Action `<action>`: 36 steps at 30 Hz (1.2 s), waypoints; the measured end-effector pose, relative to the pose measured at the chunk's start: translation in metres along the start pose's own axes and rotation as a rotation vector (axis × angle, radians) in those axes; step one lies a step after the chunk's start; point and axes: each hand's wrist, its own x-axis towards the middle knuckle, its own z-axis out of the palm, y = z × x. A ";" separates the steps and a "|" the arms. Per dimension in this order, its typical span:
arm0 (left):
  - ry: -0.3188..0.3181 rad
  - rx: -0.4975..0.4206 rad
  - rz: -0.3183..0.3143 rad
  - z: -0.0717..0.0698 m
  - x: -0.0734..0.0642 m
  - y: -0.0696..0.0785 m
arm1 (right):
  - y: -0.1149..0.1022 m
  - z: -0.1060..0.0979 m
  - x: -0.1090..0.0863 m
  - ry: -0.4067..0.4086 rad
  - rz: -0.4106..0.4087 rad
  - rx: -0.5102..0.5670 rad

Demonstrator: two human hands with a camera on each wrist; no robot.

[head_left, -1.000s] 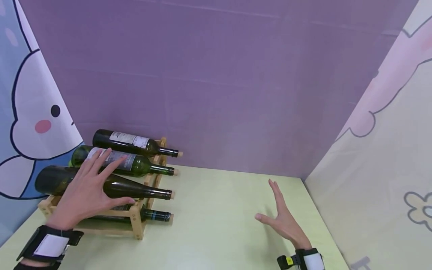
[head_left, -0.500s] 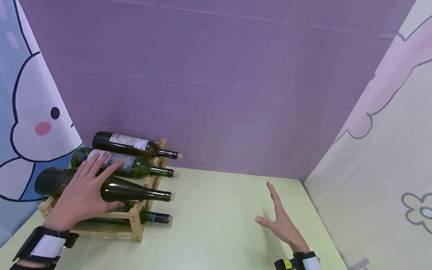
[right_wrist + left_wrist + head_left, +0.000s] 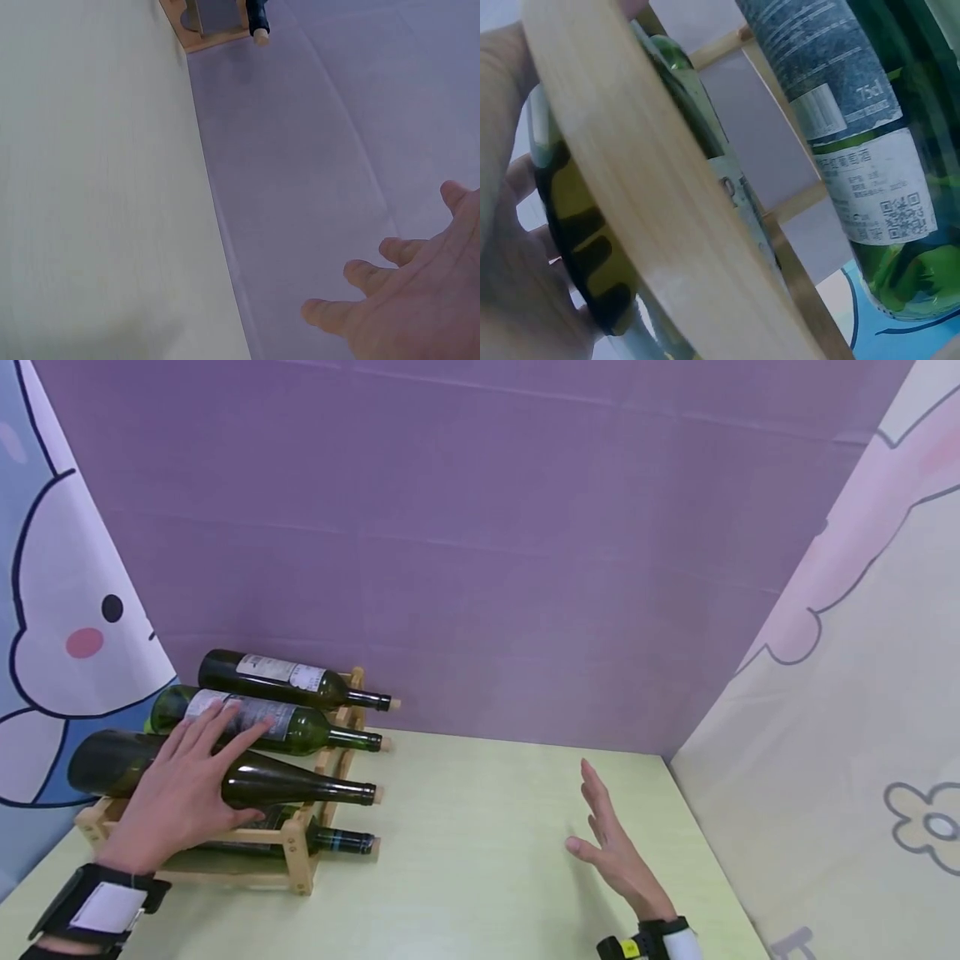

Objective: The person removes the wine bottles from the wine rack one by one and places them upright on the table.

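Observation:
My left hand grips the nearest dark wine bottle on the upper tier of a wooden wine rack. The fingers lie over its far side, the thumb on its near side. In the left wrist view, a wooden rail covers part of the gripped bottle, and fingers show through its glass. Behind it lie a green bottle and a dark, white-labelled bottle, both corked. A lower bottle pokes out beneath. Over the table's right side my right hand is held with straight fingers, touching nothing.
The pale table meets a purple backdrop behind. A cartoon-printed sheet stands close to the rack on the left. Another printed sheet borders the right side.
My left thumb has drawn back from the rack's front post and in against the bottle. The right hand has shifted slightly left, its fingers turned a little. The bottles stay in their places.

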 end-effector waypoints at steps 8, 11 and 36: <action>-0.012 0.012 -0.030 0.003 0.001 0.001 | -0.006 0.005 0.003 -0.011 -0.027 0.060; -0.019 0.014 -0.042 0.004 0.003 0.002 | -0.009 0.007 0.005 -0.018 -0.041 0.066; -0.022 0.049 -0.036 0.009 0.006 0.004 | -0.018 0.019 0.002 -0.050 -0.058 0.149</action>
